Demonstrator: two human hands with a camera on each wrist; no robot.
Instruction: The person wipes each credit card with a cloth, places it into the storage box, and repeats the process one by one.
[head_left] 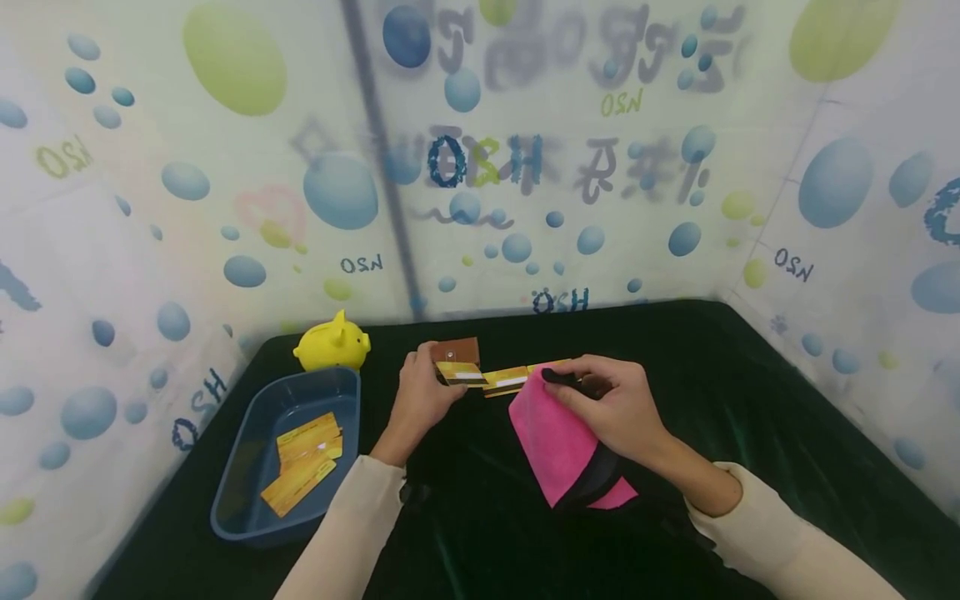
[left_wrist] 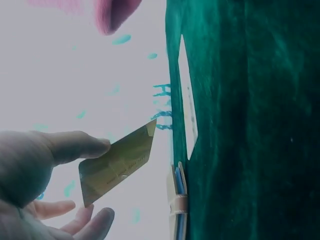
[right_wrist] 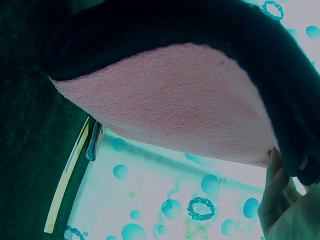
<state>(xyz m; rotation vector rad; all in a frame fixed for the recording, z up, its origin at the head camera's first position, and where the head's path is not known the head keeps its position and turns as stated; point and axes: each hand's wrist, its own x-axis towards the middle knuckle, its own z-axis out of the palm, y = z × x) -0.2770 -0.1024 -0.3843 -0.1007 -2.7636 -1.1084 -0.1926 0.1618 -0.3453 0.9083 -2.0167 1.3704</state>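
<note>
My left hand (head_left: 420,393) pinches a gold bank card (head_left: 459,372) by one end, thumb above and fingers below; in the left wrist view the card (left_wrist: 119,165) is tilted, off the table. Behind it lies a brown wallet (head_left: 459,348) with a snap strap. To the card's right, another gold bank card (head_left: 505,382) rests on the table, and part of a further card shows beyond it. My right hand (head_left: 621,408) pinches a pink cloth (head_left: 551,429) with black trim by its upper corner. The cloth (right_wrist: 170,100) hangs down and hides much of the right wrist view.
A blue plastic basin (head_left: 225,500) at the left holds several gold cards (head_left: 307,454). Behind it stands a yellow piggy bank (head_left: 332,342). Dark green cloth (head_left: 480,533) covers the table, and a white curtain (head_left: 525,283) with printed bubbles encloses the back and sides.
</note>
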